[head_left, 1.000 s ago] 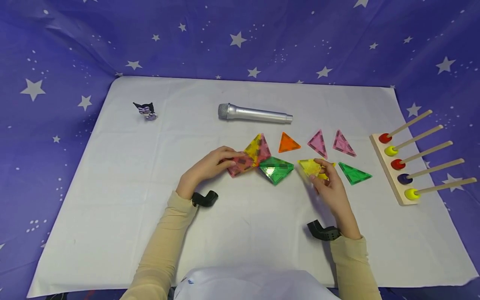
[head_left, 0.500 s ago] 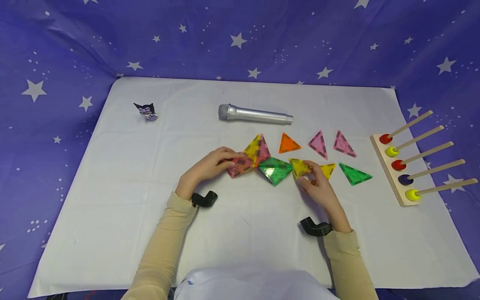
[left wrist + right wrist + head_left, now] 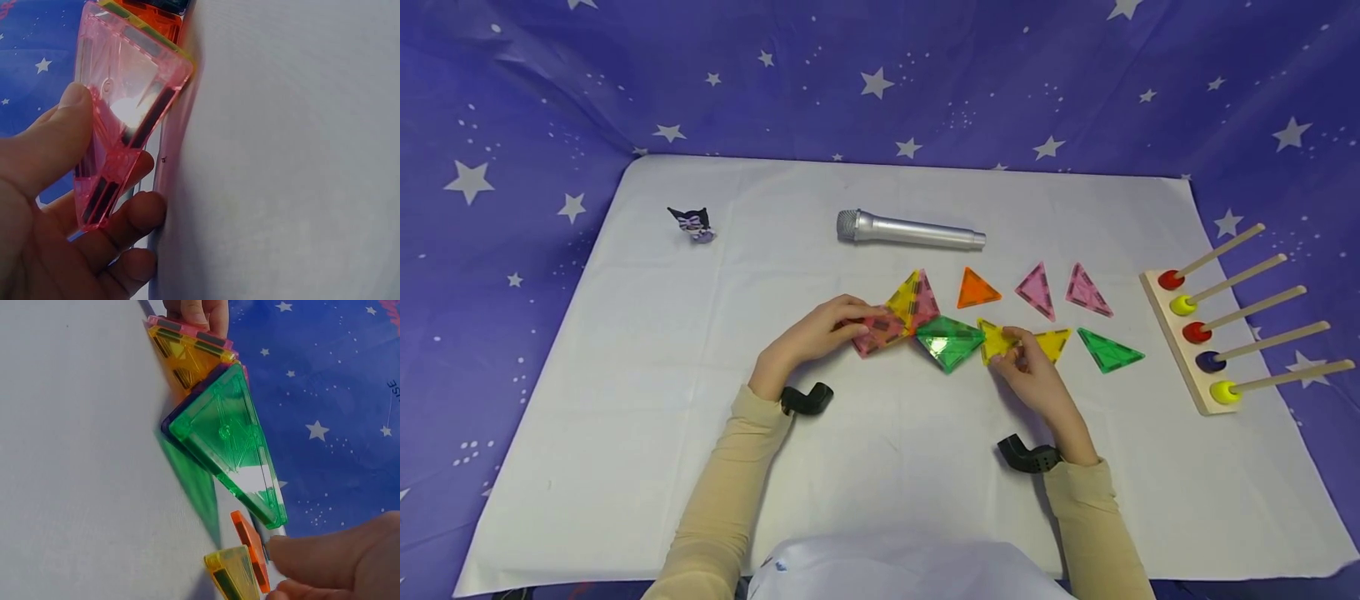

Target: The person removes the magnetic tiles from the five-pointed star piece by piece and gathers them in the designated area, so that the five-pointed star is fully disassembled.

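Observation:
In the head view my left hand [image 3: 820,332] grips the pink end of a joined group of translucent magnetic tiles. In the left wrist view the thumb lies on the pink magnetic tile [image 3: 134,81], with fingers behind it. A yellow magnetic tile [image 3: 907,300] and a raised green magnetic tile [image 3: 950,343] belong to the group. My right hand [image 3: 1041,382] pinches a triangular yellow magnetic tile [image 3: 995,343] between thumb and fingers, its left edge close against the green tile's right corner. Another yellow magnetic tile [image 3: 1055,342] lies just right of these fingers.
Loose triangular tiles lie behind and to the right: orange [image 3: 977,289], two pink [image 3: 1037,291], and green [image 3: 1109,351]. A silver microphone [image 3: 917,231] lies farther back. A wooden peg stand [image 3: 1187,342] with coloured rings is at right, a small figurine [image 3: 694,224] at back left.
My right hand has moved left with the yellow tile, from over the other yellow tile to beside the green one. My left hand has stayed in place on the pink tile.

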Available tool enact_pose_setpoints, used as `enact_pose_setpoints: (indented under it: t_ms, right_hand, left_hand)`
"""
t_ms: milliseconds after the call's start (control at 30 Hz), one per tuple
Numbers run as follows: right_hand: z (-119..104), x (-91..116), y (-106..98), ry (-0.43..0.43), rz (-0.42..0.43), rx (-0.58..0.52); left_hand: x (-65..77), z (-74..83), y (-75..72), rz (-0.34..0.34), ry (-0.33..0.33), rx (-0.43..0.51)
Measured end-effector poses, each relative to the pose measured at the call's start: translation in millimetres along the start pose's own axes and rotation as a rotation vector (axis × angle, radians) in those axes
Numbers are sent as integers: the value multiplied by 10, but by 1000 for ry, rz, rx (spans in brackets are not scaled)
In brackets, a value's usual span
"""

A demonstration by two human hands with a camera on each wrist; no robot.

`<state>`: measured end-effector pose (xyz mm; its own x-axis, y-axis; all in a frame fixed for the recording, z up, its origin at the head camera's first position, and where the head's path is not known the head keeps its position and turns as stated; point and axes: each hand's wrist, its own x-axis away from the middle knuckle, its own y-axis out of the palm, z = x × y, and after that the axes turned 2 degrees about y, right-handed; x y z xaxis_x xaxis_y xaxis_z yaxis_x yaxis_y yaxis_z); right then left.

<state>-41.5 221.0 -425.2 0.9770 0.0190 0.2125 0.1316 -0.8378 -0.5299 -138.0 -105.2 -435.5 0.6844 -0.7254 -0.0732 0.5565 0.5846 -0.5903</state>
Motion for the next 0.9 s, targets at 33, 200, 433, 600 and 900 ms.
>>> enact_pose_setpoints:
  t_ms: [33, 200, 433, 600, 900]
  right_hand:
    - [-8, -2, 4, -18, 10, -6]
    - [-113, -55, 59, -236, 111, -22]
    - [-350, -219, 285, -546, 51, 134]
    - [-460, -343, 436, -608, -28, 248]
    - [-516, -586, 410, -582, -256, 243]
  left_hand:
    - [4, 2, 0, 1, -2, -1]
    - [27, 12, 0, 12, -40, -11]
    - [35, 26, 13, 32, -62, -22]
    - [45, 23, 30, 52, -60, -30]
    - [101, 6, 21, 90, -70, 0]
